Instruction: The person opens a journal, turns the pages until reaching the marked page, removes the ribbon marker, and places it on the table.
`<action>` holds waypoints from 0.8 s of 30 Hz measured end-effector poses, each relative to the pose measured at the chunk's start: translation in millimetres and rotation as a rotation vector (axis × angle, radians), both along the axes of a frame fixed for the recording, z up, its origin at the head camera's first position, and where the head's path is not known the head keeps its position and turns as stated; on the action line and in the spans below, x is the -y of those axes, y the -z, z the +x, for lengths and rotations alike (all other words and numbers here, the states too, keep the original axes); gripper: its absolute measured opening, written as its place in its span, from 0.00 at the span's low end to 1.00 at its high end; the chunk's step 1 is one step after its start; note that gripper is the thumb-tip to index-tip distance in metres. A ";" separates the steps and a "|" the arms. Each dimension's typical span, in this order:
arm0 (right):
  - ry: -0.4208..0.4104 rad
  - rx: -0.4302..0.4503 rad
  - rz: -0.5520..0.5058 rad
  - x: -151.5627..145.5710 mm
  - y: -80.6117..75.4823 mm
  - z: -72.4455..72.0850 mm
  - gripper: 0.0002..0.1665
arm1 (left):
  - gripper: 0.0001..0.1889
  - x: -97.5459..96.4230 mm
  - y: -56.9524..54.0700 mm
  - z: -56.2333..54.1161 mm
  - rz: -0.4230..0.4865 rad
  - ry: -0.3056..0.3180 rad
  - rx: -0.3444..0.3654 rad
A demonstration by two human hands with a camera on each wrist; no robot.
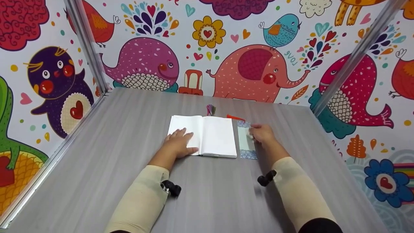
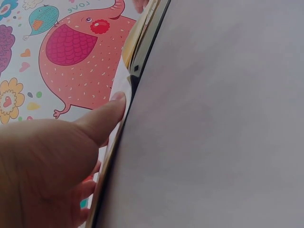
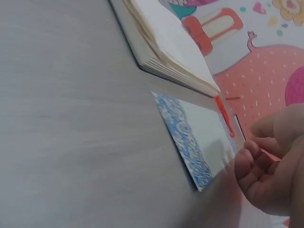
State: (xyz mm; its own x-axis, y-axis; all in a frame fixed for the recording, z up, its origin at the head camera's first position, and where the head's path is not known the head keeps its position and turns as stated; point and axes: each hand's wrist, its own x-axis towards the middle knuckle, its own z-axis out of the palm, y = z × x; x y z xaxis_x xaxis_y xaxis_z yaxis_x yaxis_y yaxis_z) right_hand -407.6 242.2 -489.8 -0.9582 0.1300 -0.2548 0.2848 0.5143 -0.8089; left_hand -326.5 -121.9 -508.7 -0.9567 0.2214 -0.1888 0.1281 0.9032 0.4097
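Note:
An open book (image 1: 220,136) with blank white pages lies on the table. My left hand (image 1: 178,142) rests on its left page with the fingers spread. In the left wrist view the thumb (image 2: 111,111) presses on the page near the book's edge. Just right of the book is a pale green bookmark (image 1: 245,139) with blue patterned ends and a red tassel (image 1: 235,118) at its far end. My right hand (image 1: 263,133) pinches the bookmark's right edge with curled fingers; the exact contact is partly hidden in the right wrist view.
The grey wood-grain table (image 1: 97,155) extends around the book. Behind the book pokes out a purple and dark tassel (image 1: 211,110). Metal frame posts (image 1: 87,45) stand at the table's back corners, before a wall with printed cartoon animals.

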 end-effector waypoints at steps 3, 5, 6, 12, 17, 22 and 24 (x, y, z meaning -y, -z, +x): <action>-0.041 -0.099 0.019 9.6 3.7 8.4 0.28 | 0.44 -0.2 0.0 -0.6 0.001 0.005 -0.014; -0.078 -0.177 0.044 16.7 7.3 13.9 0.27 | 0.44 -0.4 0.0 -0.8 0.001 0.007 -0.020; -0.096 -0.207 0.058 20.6 9.0 16.6 0.27 | 0.44 -0.6 -0.1 -0.8 0.001 0.008 -0.021; -0.215 -0.309 0.155 42.8 12.8 30.8 0.28 | 0.44 0.2 -1.7 1.3 0.009 0.013 -0.018; -0.326 -0.311 0.229 55.2 9.8 41.6 0.34 | 0.44 0.3 -1.1 0.9 0.005 0.017 -0.022; -0.425 -0.311 0.352 63.6 13.0 48.6 0.39 | 0.44 -0.2 -0.7 0.6 0.000 0.018 -0.026; -0.468 -0.306 0.418 66.4 14.5 51.5 0.42 | 0.44 -0.4 -0.6 0.8 -0.001 0.017 -0.027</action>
State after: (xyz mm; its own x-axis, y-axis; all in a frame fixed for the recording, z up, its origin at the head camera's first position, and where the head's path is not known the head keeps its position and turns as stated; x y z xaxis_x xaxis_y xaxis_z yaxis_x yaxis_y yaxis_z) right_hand -356.1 175.8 -504.3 -0.9582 -0.2856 0.0174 -0.2518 0.8129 -0.5251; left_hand -325.7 -121.5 -508.1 -0.9576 0.2373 -0.1632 0.1542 0.9011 0.4053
